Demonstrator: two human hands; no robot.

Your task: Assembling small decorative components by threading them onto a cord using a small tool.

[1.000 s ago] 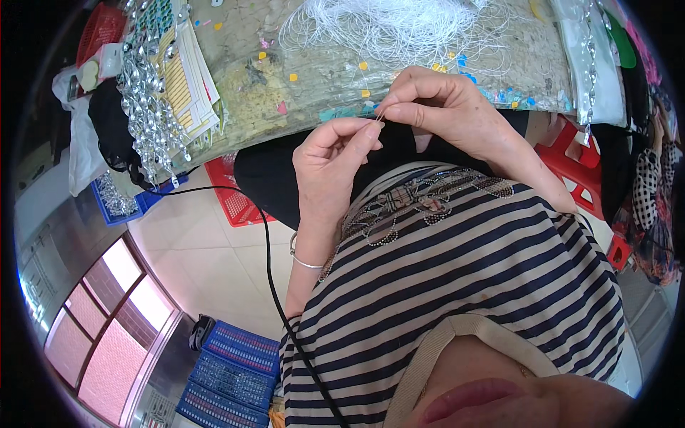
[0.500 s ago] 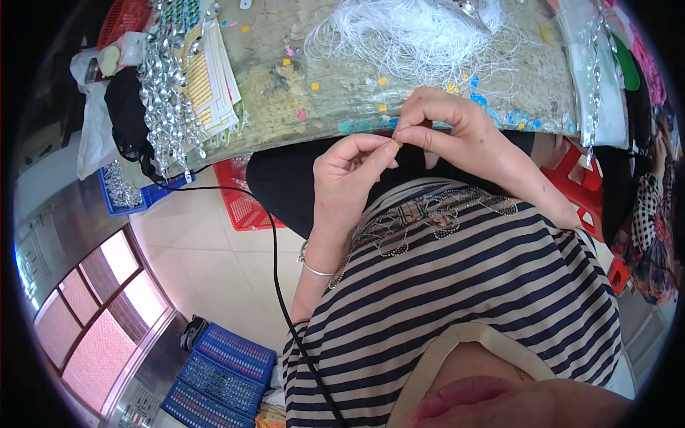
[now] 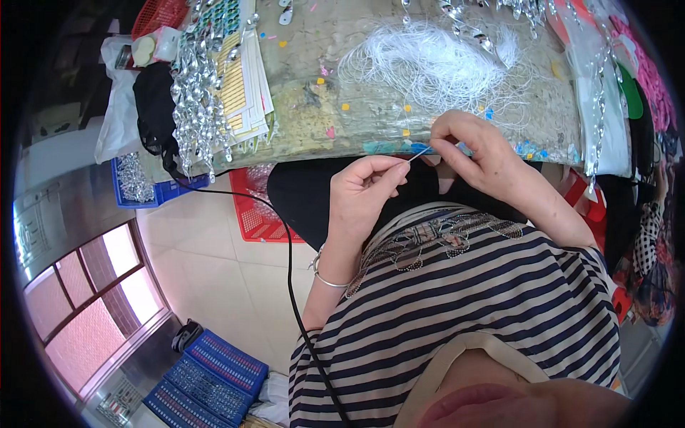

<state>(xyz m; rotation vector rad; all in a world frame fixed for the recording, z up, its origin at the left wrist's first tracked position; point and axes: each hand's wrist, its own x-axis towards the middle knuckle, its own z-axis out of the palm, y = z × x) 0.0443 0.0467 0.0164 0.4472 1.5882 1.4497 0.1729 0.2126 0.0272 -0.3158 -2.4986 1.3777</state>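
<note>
Just off the near edge of the worktable (image 3: pixel 300 139), my left hand (image 3: pixel 359 196) pinches one end of a short, thin, pale strand (image 3: pixel 419 154) between thumb and forefinger. The other end runs up to the pinched fingertips of my right hand (image 3: pixel 481 153). Pulled straight, the strand slants between the two hands; whether it is thread or a needle I cannot tell. Beyond my right hand lies a loose heap of white thread (image 3: pixel 428 64) on the tabletop.
Strands of silver faceted beads (image 3: pixel 196 107) hang over the table's left edge beside paper cards (image 3: pixel 250 85) and a black bag (image 3: pixel 153 107). A black cable (image 3: pixel 290 264) crosses near my left arm. A red basket (image 3: pixel 260 225) and blue bead cases (image 3: pixel 210 378) are on the floor.
My hands have drawn apart, the right one moving up and to the right. A pale strand now shows between the fingertips that were together. The view has shifted slightly.
</note>
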